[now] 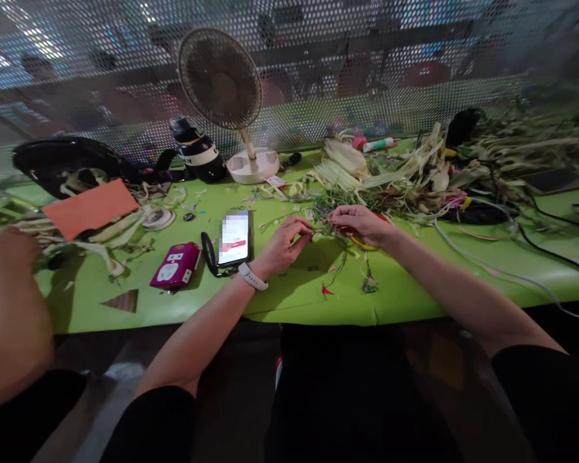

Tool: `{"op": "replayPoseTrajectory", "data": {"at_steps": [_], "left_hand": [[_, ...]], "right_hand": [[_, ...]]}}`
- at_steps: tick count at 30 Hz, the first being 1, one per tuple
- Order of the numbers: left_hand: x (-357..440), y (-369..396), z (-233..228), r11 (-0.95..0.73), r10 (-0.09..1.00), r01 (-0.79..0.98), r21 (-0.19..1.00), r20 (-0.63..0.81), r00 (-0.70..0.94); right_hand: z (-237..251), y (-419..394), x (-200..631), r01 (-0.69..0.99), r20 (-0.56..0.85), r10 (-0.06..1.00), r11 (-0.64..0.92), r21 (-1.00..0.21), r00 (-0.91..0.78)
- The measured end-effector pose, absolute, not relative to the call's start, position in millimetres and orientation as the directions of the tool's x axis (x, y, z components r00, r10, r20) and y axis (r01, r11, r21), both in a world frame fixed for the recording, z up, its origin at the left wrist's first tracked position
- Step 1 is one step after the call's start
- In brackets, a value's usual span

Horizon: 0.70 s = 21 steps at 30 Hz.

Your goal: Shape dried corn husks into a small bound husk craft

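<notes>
My left hand (288, 244) is closed in a pinch over the green table (289, 296), its fingertips near thin green bits; what they hold is too small to make out. Just to its right, my right hand (359, 225) is also closed, fingertips together. A tool with red and yellow handles (363, 244) shows at its palm, and a grey tip juts out left of the fingers. Most of that tool is hidden by the hand. Behind both hands lies a heap of cut stems and pale husks (342, 164). Red and green scraps (327, 290) lie in front.
Left of my hands are a lit phone (234, 239) and a purple box-like device (176, 265). A fan (252, 166) and a black bottle (200, 157) stand behind. Cables (502, 273) cross the right side. Another person's arm (14, 308) is at far left.
</notes>
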<state>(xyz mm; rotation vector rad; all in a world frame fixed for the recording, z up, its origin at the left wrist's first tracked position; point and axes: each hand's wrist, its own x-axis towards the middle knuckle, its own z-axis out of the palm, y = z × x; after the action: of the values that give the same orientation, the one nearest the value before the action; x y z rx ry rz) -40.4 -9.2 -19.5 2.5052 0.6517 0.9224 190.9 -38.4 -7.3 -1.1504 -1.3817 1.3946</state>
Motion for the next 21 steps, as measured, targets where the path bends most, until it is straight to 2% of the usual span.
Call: {"op": "replayPoseTrajectory", "data": {"at_steps": [2,4,6,10,12,15,18,21], "left_hand": [[-39,-11,-19,-0.803,0.545,0.264,0.535,0.477,0.690],[-39,-12,-18,-0.782,0.549,0.242,0.574,0.452,0.703],[-39,-12,-17,-0.753,0.577,0.231,0.617,0.449,0.682],[-41,-16,-11,-0.658,0.640,0.154,0.737,0.440,0.630],[-40,-19,-10,-0.536,0.630,0.057,0.842,0.354,0.691],[-37,-23,-11,-0.202,0.607,-0.007,0.979,0.131,0.784],[-36,-26,-13,0.048,0.610,0.001,0.999,-0.030,0.792],[-36,-27,-11,0.148,0.611,-0.050,0.988,-0.051,0.790]], "right_hand": [[-7,-41,184,-0.153,-0.082,0.978,-0.113,-0.982,-0.192],[-7,-43,180,-0.258,-0.100,0.973,-0.153,-0.954,-0.207],[-6,-43,179,-0.293,-0.111,0.964,-0.182,-0.939,-0.242],[-7,-41,180,-0.258,-0.138,0.944,-0.219,-0.941,-0.300],[-9,-41,179,-0.223,-0.152,0.927,-0.237,-0.946,-0.342],[-11,-42,177,-0.202,-0.158,0.900,-0.257,-0.945,-0.407],[-12,-41,177,-0.224,-0.149,0.881,-0.272,-0.936,-0.449],[-13,-40,178,-0.244,-0.135,0.857,-0.287,-0.926,-0.497]]}}
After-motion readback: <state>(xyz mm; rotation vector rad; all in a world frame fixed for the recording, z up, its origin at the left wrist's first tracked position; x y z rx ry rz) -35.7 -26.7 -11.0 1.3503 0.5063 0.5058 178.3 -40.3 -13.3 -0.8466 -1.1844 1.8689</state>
